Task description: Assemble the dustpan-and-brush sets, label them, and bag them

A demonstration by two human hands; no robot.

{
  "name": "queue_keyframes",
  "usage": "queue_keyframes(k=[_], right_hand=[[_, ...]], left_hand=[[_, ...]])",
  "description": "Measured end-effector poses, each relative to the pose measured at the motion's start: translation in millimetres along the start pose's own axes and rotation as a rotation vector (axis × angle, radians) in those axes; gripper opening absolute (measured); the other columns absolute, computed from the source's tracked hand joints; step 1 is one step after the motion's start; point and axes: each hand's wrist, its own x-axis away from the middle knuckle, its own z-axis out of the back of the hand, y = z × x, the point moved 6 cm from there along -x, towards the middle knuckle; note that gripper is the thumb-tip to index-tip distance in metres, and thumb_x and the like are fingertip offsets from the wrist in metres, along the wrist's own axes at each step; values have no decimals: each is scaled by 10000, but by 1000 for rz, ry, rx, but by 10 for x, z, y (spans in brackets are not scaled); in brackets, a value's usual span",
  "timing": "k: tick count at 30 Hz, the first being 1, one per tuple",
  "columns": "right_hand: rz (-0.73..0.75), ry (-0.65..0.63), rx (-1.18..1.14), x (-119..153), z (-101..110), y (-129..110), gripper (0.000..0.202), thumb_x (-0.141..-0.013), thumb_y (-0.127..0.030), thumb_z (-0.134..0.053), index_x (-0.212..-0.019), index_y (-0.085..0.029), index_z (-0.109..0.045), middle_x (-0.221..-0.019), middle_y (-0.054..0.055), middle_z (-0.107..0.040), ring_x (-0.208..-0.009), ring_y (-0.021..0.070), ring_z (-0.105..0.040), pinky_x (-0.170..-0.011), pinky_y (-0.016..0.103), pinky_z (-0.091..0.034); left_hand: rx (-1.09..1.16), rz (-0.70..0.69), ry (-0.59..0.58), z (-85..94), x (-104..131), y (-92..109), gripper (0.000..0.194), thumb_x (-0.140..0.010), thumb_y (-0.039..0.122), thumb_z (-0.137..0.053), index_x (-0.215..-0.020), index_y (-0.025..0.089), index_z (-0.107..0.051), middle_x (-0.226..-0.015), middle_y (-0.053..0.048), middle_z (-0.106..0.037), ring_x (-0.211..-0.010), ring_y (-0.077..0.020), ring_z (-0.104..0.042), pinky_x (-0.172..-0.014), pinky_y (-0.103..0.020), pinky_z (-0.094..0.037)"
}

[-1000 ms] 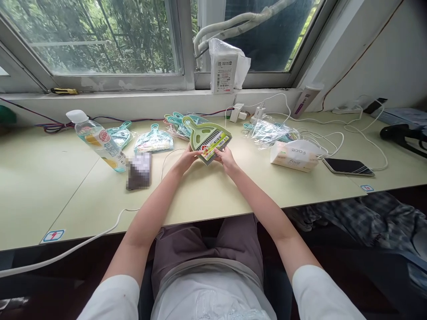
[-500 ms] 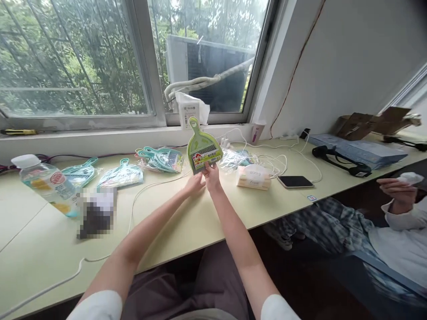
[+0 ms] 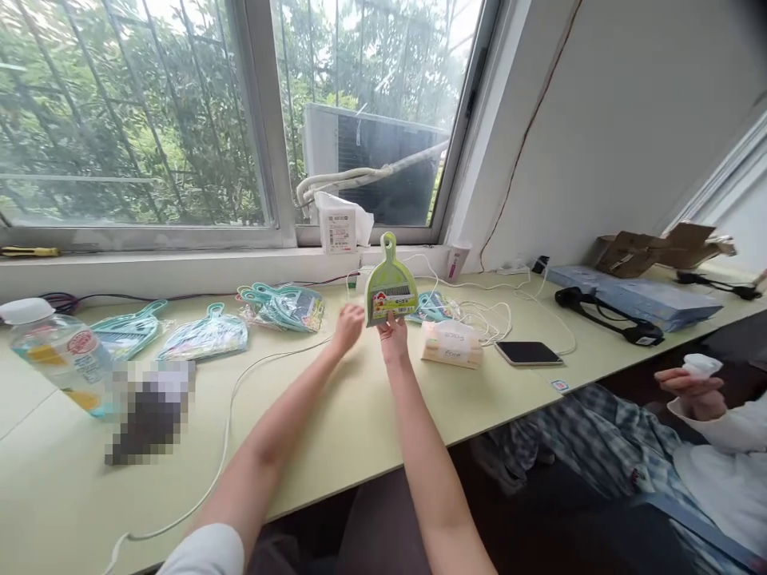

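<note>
A small green dustpan (image 3: 391,279) with a hole in its handle is held upright, handle at the top, over the table. A dark-bristled brush and a printed label show on its front. My right hand (image 3: 394,334) is closed on its lower edge, thumb in front. Just left of the dustpan, apart from it, is my left hand (image 3: 348,326); motion blurs its fingers, so I cannot tell whether they are closed. Further left lie bagged teal dustpans: a stack (image 3: 284,307), one in the middle (image 3: 207,331) and one beside the bottle (image 3: 133,329).
A drink bottle (image 3: 65,359) leans at the left, by a pixelated patch. Right of my hands are a tissue pack (image 3: 452,345), a phone (image 3: 528,353), tangled white cables (image 3: 488,315) and a black headset strap (image 3: 608,314). Another person's hand (image 3: 689,390) holds something white.
My left hand has come away from the dustpan's lower corner to the left. In my right hand, the dustpan has turned straighter upright and shifted right. The view has moved slightly.
</note>
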Motion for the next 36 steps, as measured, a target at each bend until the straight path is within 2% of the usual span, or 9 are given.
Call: queue_keyframes(k=[6, 9, 12, 15, 18, 22, 26, 31, 36], right_hand=[[-102, -71, -67, 74, -58, 200, 361, -767, -276, -679, -1095, -269, -529, -1091, 7, -693, -975, 152, -690, -912, 334, -563], [-236, -83, 28, 152, -99, 396, 314, -768, -226, -679, -1053, -248, -550, -1026, 5, -712, -899, 169, -708, -847, 357, -594], [-447, -66, 178, 277, -109, 610, 224, -768, -139, -664, -967, -202, -583, -912, 22, -731, -794, 182, -718, -763, 360, -613], [-616, -76, 319, 400, -102, 753, 161, -770, -70, -633, -906, -151, -608, -823, 56, -733, -701, 183, -710, -706, 333, -606], [-655, -83, 393, 443, -87, 793, 157, -774, -57, -615, -904, -146, -613, -784, 52, -730, -654, 178, -697, -677, 322, -597], [-613, -113, 411, 426, -100, 739, 167, -787, -68, -603, -931, -153, -603, -822, 48, -732, -647, 168, -687, -659, 313, -591], [-605, -157, 436, 428, -137, 672, 170, -795, -67, -592, -945, -148, -588, -916, 92, -734, -705, 171, -693, -702, 318, -584], [-655, -255, 463, 464, -198, 721, 181, -792, -76, -596, -954, -159, -599, -935, 121, -734, -697, 164, -702, -718, 327, -567], [-655, -314, 476, 479, -227, 782, 252, -758, -99, -629, -999, -167, -601, -909, 73, -743, -677, 172, -704, -668, 305, -588]], left_hand=[[-657, -120, 98, 1815, 563, -337, 449, -675, 42, -407, -737, 328, -749, -1029, 8, -716, -1171, -238, -542, -1172, -523, -74], [-847, -20, 156, 2337, 1026, -468, 518, -642, -2, -375, -783, 325, -751, -945, 15, -733, -1094, -222, -584, -1173, -529, -64], [-1052, 81, 250, 2574, 1334, -459, 522, -678, -18, -384, -872, 302, -748, -1114, -28, -694, -1277, -282, -463, -1131, -625, 83], [-1157, 149, 407, 2619, 1426, -314, 496, -762, 16, -389, -1039, 275, -709, -1327, -63, -573, -1391, -296, -319, -1125, -639, 110], [-1142, 199, 524, 2462, 1406, -201, 425, -875, 148, -374, -1208, 251, -618, -1337, -78, -559, -1349, -265, -383, -1177, -572, 20], [-1122, 230, 207, 1943, 1322, -362, 698, -836, 475, -535, -1438, 154, -384, -1511, -167, -347, -1397, -332, -306, -1162, -592, -66], [-1187, 167, 101, 1746, 1350, -445, 831, -762, 472, -628, -1468, 151, -330, -1592, -167, -100, -1465, -371, -80, -1139, -620, 24], [-1236, 83, 229, 1906, 1377, -288, 626, -859, 217, -467, -1467, 170, -325, -1547, -158, -264, -1435, -331, -215, -1151, -547, -110], [-1141, 161, 56, 1918, 1365, -401, 408, -867, 464, -520, -1162, 201, -626, -1190, -137, -606, -1130, -321, -548, -977, -450, -390]])
